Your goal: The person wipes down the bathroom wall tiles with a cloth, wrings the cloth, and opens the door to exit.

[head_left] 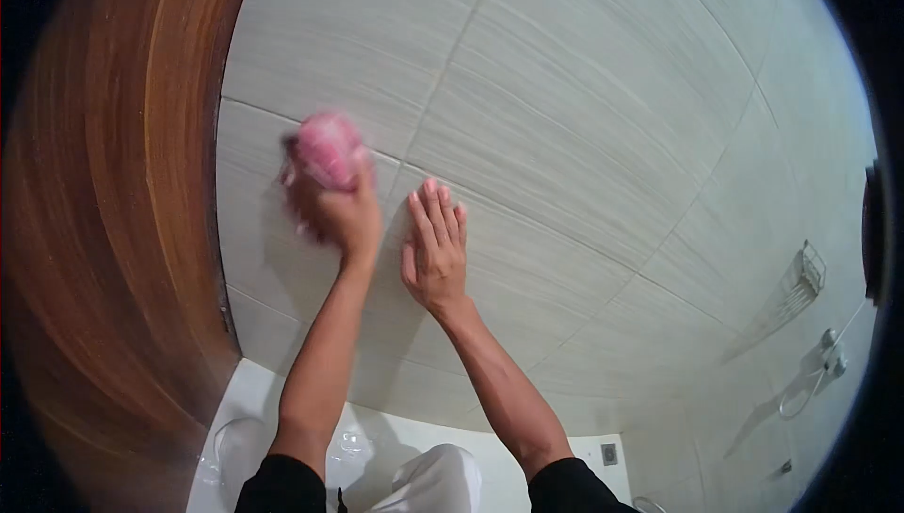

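My left hand (341,221) is closed around a pink, sponge-like scrubber (330,150) with whitish, foam-like patches on it. Motion smears both the scrubber and the fingers. They are at the grey tiled wall (565,117), close to the brown wooden panel; whether the scrubber touches the tiles I cannot tell. To the right of it, my right hand (436,249) lies flat on the tiles, palm inward, fingers stretched upward and holding nothing. Shadows of the arms fall on the wall.
A brown wood-grain panel (104,211) borders the wall on the left. Below are a white floor (377,428) with wet patches and a small drain (609,455). At right hang a wire rack (812,270) and a shower fitting (832,353) with a hose.
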Available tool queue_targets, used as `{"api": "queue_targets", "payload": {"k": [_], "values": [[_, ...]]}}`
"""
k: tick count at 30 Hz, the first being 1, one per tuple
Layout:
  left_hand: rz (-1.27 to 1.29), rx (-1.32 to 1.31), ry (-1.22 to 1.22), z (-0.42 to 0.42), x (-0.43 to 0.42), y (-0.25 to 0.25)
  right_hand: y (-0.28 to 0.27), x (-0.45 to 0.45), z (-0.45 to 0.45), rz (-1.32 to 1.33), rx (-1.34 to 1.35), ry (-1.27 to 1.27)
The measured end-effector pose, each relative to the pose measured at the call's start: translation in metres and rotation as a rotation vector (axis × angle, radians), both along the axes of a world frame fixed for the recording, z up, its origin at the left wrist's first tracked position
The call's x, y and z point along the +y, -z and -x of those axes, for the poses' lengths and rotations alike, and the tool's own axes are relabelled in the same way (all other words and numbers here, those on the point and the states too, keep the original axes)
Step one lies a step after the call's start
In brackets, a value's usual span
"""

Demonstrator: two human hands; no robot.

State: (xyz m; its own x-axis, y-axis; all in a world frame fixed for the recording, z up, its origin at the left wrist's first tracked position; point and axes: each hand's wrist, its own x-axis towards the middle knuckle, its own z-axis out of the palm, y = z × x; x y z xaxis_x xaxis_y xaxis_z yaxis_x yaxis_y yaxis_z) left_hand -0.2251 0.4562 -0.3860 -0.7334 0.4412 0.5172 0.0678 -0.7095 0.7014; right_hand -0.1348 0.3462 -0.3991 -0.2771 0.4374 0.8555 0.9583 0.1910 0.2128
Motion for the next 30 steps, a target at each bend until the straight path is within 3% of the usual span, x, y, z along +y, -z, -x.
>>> {"api": "queue_targets", "payload": {"k": [1,3,7,10,15,17,19,21,23,25,27,30], "values": [[-0.032,0.143,-0.076,-0.002,-0.009,-0.029,0.002,-0.002,-0.003,-0.005,0.014,-0.012],[-0.171,0.213,-0.003,-0.02,-0.034,-0.082,0.014,-0.007,-0.009,0.014,0.081,-0.109],[-0.543,0.622,-0.012,-0.057,-0.085,-0.115,0.055,-0.038,-0.013,0.078,0.284,-0.278],[-0.746,0.863,0.106,-0.076,-0.092,-0.082,0.089,-0.07,-0.024,0.123,0.336,-0.22],[-0.883,1.118,0.082,-0.047,-0.068,0.011,0.104,-0.121,-0.071,0.066,0.396,-0.17],[-0.821,1.052,0.095,-0.022,-0.044,0.037,0.091,-0.138,-0.075,-0.002,0.389,-0.112],[-0.62,0.935,0.007,0.0,-0.023,0.029,0.055,-0.153,-0.069,-0.147,0.454,0.111],[-0.412,0.591,-0.177,-0.005,-0.027,-0.018,0.05,-0.158,-0.081,-0.154,0.473,0.095],[-0.363,0.429,-0.15,-0.012,-0.027,-0.068,0.051,-0.157,-0.088,-0.153,0.511,0.046],[-0.341,0.55,0.013,-0.03,-0.039,-0.092,0.051,-0.15,-0.084,-0.167,0.536,0.03],[-0.501,0.734,-0.066,-0.044,-0.064,-0.084,0.046,-0.136,-0.081,-0.249,0.546,0.008],[-0.729,0.852,-0.025,-0.065,-0.068,-0.018,0.036,-0.118,-0.086,-0.339,0.512,-0.013]]}}
